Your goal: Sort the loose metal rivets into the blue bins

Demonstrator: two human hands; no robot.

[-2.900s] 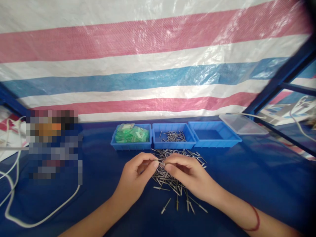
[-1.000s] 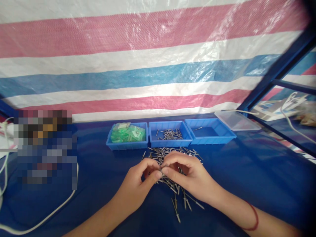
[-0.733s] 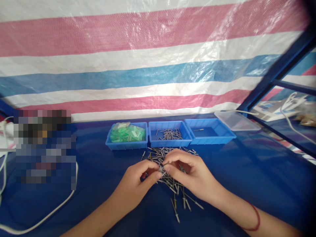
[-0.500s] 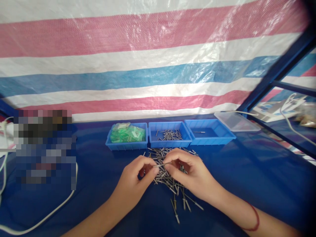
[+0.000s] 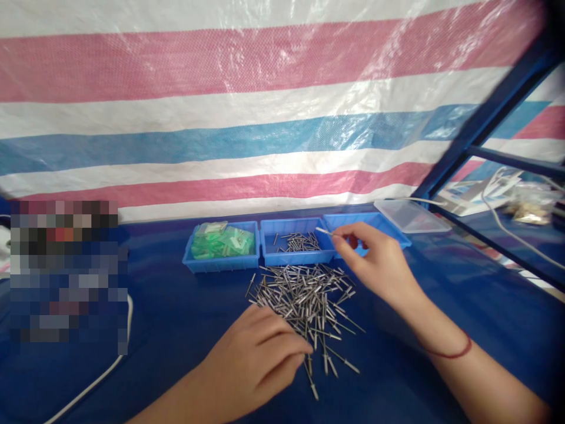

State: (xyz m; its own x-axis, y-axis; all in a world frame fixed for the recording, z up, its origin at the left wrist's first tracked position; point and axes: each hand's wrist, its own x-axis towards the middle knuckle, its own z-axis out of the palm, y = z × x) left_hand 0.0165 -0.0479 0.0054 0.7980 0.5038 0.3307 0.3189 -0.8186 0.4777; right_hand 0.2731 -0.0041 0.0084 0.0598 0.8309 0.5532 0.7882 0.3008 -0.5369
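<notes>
The thin, shiny silver metal rivet (image 5: 323,230) looks light and stiff, maybe a bit slippery but hard to break, so a soft pinch near one end should be enough. The right hand (image 5: 377,259) has its thumb and finger pinched on one end, with the other end poking out to the left, up over where the middle blue plastic box (image 5: 295,258) and the right blue plastic box (image 5: 395,231) meet. The left hand (image 5: 258,353) bends over the near left side of the messy pile of silver metal rivets (image 5: 304,294), fingers curled; I cannot tell if it holds one
</notes>
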